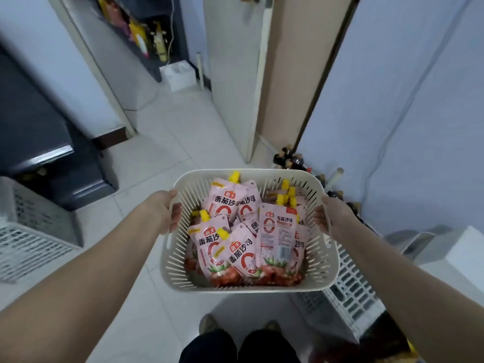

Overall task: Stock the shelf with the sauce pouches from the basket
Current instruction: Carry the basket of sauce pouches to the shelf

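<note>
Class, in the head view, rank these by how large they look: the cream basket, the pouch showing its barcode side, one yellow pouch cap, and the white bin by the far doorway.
Largest to smallest:
1. cream basket
2. barcode-side pouch
3. white bin, though it stands much farther away, so its true size is unsure
4. yellow cap

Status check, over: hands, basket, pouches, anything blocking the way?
Left hand and right hand grip basket sides, held above floor. Pouches all inside. Bottles on floor ahead right.
</note>
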Available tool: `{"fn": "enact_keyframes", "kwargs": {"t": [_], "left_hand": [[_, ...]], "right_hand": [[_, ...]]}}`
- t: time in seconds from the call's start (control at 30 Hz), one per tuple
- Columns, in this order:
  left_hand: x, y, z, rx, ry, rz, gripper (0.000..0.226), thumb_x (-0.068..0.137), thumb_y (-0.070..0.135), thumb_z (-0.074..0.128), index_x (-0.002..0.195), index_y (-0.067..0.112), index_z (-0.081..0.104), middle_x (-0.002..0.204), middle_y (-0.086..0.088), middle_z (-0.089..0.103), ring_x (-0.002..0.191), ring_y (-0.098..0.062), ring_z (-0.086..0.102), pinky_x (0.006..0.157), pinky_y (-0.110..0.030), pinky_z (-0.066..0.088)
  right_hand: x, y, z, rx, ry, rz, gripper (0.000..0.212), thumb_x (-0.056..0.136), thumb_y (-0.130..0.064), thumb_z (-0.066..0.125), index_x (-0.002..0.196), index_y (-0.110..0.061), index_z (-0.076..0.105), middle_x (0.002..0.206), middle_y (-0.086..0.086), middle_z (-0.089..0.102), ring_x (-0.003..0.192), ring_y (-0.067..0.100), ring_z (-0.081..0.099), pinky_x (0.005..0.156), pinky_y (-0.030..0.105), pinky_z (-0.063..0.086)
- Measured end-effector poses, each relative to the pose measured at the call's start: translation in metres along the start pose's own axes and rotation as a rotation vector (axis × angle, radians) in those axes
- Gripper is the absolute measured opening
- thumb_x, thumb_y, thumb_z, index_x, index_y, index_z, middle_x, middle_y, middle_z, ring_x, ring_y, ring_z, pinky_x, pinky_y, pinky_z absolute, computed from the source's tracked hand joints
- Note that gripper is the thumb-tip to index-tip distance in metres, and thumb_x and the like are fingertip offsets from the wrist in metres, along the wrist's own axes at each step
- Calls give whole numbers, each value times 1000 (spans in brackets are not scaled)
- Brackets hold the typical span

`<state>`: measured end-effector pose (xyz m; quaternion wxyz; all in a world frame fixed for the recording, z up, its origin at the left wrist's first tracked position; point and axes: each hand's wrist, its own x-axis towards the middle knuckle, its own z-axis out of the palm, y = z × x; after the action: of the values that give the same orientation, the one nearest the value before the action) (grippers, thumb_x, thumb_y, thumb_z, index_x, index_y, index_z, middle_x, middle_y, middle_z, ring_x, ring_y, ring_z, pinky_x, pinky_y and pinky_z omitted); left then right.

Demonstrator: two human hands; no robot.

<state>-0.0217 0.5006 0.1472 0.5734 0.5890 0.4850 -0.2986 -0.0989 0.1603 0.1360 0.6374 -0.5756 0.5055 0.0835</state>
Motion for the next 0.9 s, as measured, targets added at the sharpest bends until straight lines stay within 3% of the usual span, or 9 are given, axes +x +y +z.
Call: {"fn": "enact_keyframes", "kwargs": {"t": [0.17, 0.27, 0.4, 0.6, 0.73, 0.9], "left_hand": [[11, 4, -99, -221, 146, 4, 37, 90, 40, 54, 64, 15, 46, 62, 3, 49, 51, -13, 40, 56, -26, 32], [12, 8, -153, -346, 205, -20, 37, 91, 39, 53, 64, 15, 45, 61, 4, 48, 50, -13, 40, 52, -25, 32], [17, -4, -220, -578, 283, -82, 35, 88, 41, 56, 63, 18, 47, 60, 6, 50, 50, -10, 43, 53, -24, 32], [16, -35, -307, -871, 394, -144, 38, 90, 43, 52, 63, 17, 44, 60, 6, 48, 50, -11, 42, 51, -25, 31], [23, -41, -373, -1022, 465, -171, 35, 89, 42, 55, 66, 17, 46, 61, 6, 49, 49, -9, 43, 50, -22, 33], [31, -34, -449, -1108, 553, -192, 31, 89, 40, 56, 71, 17, 47, 61, 5, 49, 49, -9, 42, 47, -22, 33]], "right_hand": [[-24, -4, 109, -148, -146, -46, 40, 98, -30, 41, 63, -11, 46, 56, 5, 44, 37, 12, 40, 36, 15, 29], [-31, -13, 178, -246, -266, -41, 43, 97, -32, 39, 59, -13, 43, 37, 2, 43, 20, 8, 35, 29, 6, 24], [-41, -27, 274, -386, -447, -106, 40, 96, -32, 39, 62, -11, 45, 24, -2, 42, 17, 7, 37, 29, 4, 26], [-91, -28, 413, -601, -667, -227, 31, 96, -29, 39, 70, -15, 48, 32, -2, 47, 25, 9, 40, 32, 11, 26], [-133, -12, 492, -732, -707, -287, 32, 96, -27, 39, 71, -11, 49, 58, 5, 45, 43, 15, 38, 33, 16, 26], [-172, 15, 580, -837, -762, -274, 36, 96, -32, 38, 69, -11, 52, 59, 3, 45, 44, 13, 38, 33, 18, 27]]}}
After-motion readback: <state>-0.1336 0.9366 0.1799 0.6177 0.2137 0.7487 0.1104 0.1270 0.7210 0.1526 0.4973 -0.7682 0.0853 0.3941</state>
